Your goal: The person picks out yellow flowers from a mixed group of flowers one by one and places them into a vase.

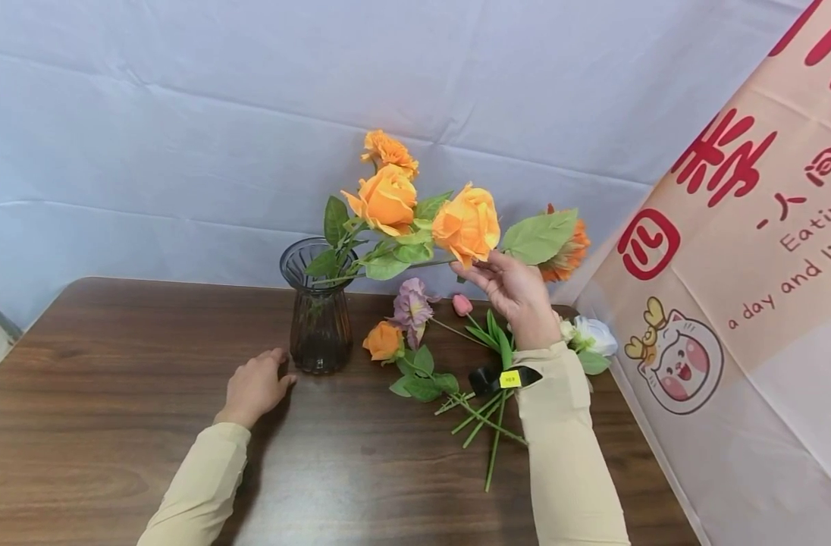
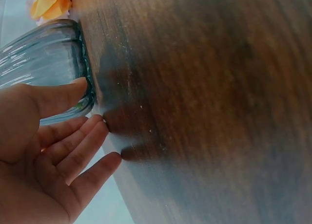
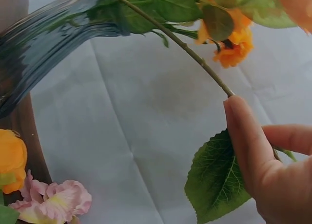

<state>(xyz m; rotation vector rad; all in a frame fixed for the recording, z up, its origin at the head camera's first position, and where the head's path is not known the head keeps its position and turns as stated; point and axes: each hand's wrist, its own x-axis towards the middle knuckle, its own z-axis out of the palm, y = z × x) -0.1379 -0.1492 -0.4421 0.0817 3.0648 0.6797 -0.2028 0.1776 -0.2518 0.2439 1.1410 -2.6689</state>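
My right hand [image 1: 518, 296] pinches a long flower stem [image 3: 170, 36] between thumb and fingers. Past the fingers are a large green leaf [image 1: 540, 236] and an orange-red flower [image 1: 567, 252]. The stem's other end lies at the mouth of a dark ribbed glass vase [image 1: 321, 326]. Two orange roses [image 1: 387, 199] and a ruffled orange flower [image 1: 391, 152] lean rightward above the vase. My left hand [image 1: 255, 388] rests on the table beside the vase's base, fingers relaxed; its thumb [image 2: 68, 95] overlaps the glass in the left wrist view.
Loose flowers lie right of the vase on the wooden table [image 1: 115, 425]: a smaller orange rose [image 1: 383, 341], a purple flower [image 1: 412, 307], a pink tulip [image 1: 462, 305] and a white-blue bloom [image 1: 595, 335]. Several green stems cross beneath my right forearm. A printed cloth [image 1: 750, 303] hangs at the right.
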